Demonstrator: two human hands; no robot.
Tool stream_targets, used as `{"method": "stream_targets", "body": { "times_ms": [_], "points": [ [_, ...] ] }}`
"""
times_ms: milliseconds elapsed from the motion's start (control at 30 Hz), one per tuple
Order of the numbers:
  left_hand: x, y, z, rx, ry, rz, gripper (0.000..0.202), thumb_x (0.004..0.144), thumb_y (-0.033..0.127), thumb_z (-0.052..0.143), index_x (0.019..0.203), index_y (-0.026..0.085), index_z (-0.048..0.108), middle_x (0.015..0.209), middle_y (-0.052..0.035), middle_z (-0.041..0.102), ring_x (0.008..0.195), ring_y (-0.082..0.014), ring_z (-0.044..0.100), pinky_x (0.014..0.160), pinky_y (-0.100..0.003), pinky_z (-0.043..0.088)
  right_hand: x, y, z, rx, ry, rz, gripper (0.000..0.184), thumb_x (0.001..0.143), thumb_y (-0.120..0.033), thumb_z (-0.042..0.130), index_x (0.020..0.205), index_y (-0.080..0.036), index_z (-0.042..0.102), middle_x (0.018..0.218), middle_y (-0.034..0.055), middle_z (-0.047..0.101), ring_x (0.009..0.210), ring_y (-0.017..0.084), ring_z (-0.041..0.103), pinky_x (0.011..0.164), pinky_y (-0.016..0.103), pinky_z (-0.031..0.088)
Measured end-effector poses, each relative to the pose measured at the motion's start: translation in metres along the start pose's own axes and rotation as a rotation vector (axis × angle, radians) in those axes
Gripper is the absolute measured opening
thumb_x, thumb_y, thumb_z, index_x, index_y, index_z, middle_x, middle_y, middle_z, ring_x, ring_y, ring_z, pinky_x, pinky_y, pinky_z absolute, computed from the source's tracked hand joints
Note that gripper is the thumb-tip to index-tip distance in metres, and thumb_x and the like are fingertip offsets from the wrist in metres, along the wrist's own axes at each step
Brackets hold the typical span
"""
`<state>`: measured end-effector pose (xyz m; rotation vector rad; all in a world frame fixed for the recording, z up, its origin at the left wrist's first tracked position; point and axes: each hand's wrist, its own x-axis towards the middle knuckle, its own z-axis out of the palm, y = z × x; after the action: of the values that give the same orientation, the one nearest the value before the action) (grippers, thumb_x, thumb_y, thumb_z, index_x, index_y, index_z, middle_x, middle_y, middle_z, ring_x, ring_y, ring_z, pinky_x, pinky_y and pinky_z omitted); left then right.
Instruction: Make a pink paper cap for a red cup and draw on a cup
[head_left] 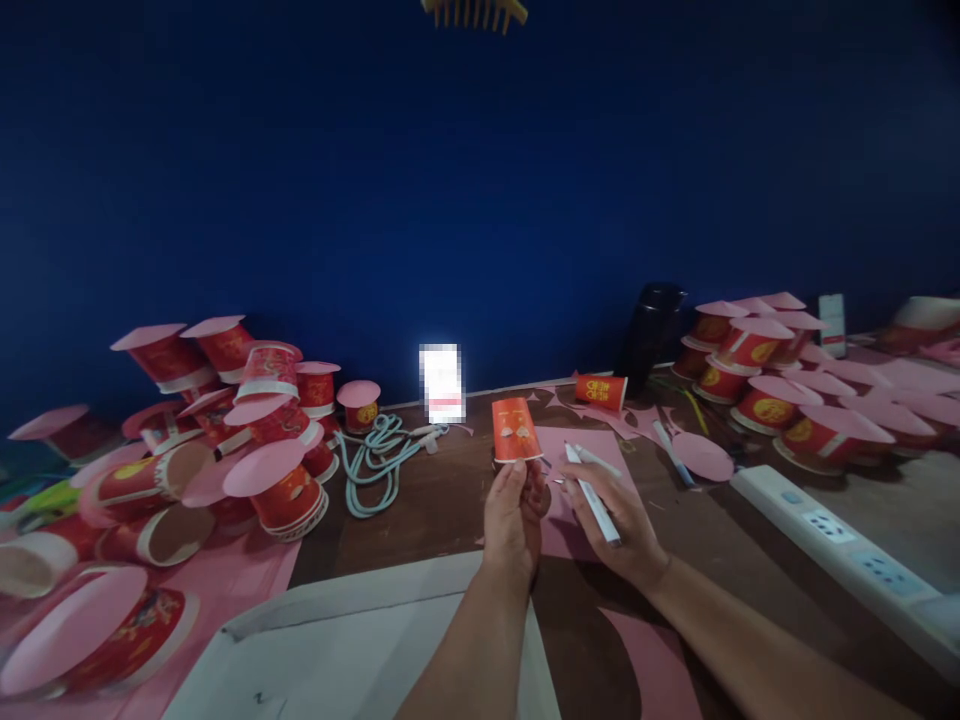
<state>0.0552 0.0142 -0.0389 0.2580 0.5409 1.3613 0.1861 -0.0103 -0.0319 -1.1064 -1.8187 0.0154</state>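
My left hand (514, 505) grips a red paper cup (516, 430) by its lower end. Small pale marks and yellow print show on the side facing me. Just to the right, my right hand (615, 520) is closed around a white marker pen (592, 495), which slants up and left toward the cup without touching it. A second pale pen lies close behind that hand, partly hidden. Beneath the right hand lies a sheet of pink paper (626, 450). Another red cup (602, 391) with gold characters rests on its side behind the paper.
Red cups with pink paper discs (274, 470) crowd the left; more such cups (772, 400) stand at right. A coiled blue cable (375, 465), a lit screen (442, 383), a black bottle (652, 330), a power strip (840, 540) and a white tray (337, 650) surround the hands.
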Motion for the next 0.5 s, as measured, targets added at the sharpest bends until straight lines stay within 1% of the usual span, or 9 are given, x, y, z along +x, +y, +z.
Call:
{"method": "stream_targets", "body": {
  "times_ms": [167, 267, 333, 400, 467, 500],
  "points": [
    [-0.001, 0.000, 0.003, 0.108, -0.003, 0.032, 0.025, 0.065, 0.028, 0.077, 0.083, 0.015, 0.066, 0.082, -0.0039, 0.069, 0.068, -0.0089, 0.064, 0.068, -0.022, 0.050, 0.003, -0.005, 0.004, 0.057, 0.039, 0.046, 0.024, 0.088, -0.024, 0.048, 0.109, -0.025, 0.059, 0.104, 0.0075, 0.067, 0.099, 0.024, 0.063, 0.088, 0.040, 0.051],
    [-0.003, -0.002, 0.007, 0.170, -0.026, 0.071, 0.026, 0.064, 0.029, 0.077, 0.083, 0.013, 0.067, 0.082, -0.0061, 0.069, 0.069, -0.0100, 0.064, 0.067, -0.021, 0.049, 0.005, -0.002, 0.009, 0.106, 0.091, 0.160, 0.023, 0.088, -0.029, 0.049, 0.108, -0.023, 0.058, 0.102, 0.0084, 0.066, 0.094, 0.023, 0.064, 0.085, 0.039, 0.052],
    [-0.006, -0.004, 0.009, 0.244, -0.028, 0.079, 0.028, 0.064, 0.031, 0.077, 0.084, 0.014, 0.069, 0.085, -0.0072, 0.070, 0.070, -0.0105, 0.064, 0.065, -0.020, 0.048, 0.007, 0.003, 0.012, 0.164, 0.110, 0.260, 0.028, 0.088, -0.032, 0.050, 0.114, -0.022, 0.055, 0.105, 0.0091, 0.065, 0.093, 0.023, 0.064, 0.083, 0.039, 0.053],
    [-0.010, -0.006, 0.011, 0.330, -0.006, 0.082, 0.030, 0.063, 0.033, 0.077, 0.086, 0.015, 0.070, 0.088, -0.0074, 0.070, 0.072, -0.0116, 0.064, 0.065, -0.021, 0.048, 0.009, 0.006, 0.013, 0.247, 0.136, 0.336, 0.034, 0.086, -0.036, 0.053, 0.118, -0.023, 0.052, 0.110, 0.0095, 0.063, 0.098, 0.023, 0.063, 0.086, 0.041, 0.053],
    [-0.014, -0.009, 0.013, 0.423, 0.002, 0.126, 0.028, 0.064, 0.033, 0.076, 0.085, 0.015, 0.071, 0.088, -0.0071, 0.070, 0.075, -0.0129, 0.064, 0.067, -0.022, 0.048, 0.013, 0.007, 0.012, 0.361, 0.167, 0.383, 0.039, 0.083, -0.038, 0.057, 0.119, -0.023, 0.051, 0.114, 0.0096, 0.061, 0.104, 0.023, 0.061, 0.090, 0.041, 0.051],
    [-0.016, -0.010, 0.013, 0.478, -0.004, 0.164, 0.026, 0.065, 0.033, 0.075, 0.084, 0.015, 0.072, 0.088, -0.0068, 0.070, 0.077, -0.0134, 0.064, 0.070, -0.022, 0.048, 0.014, 0.007, 0.012, 0.444, 0.168, 0.399, 0.041, 0.082, -0.039, 0.059, 0.119, -0.023, 0.050, 0.114, 0.0098, 0.062, 0.105, 0.022, 0.061, 0.089, 0.041, 0.051]
  ]
}}
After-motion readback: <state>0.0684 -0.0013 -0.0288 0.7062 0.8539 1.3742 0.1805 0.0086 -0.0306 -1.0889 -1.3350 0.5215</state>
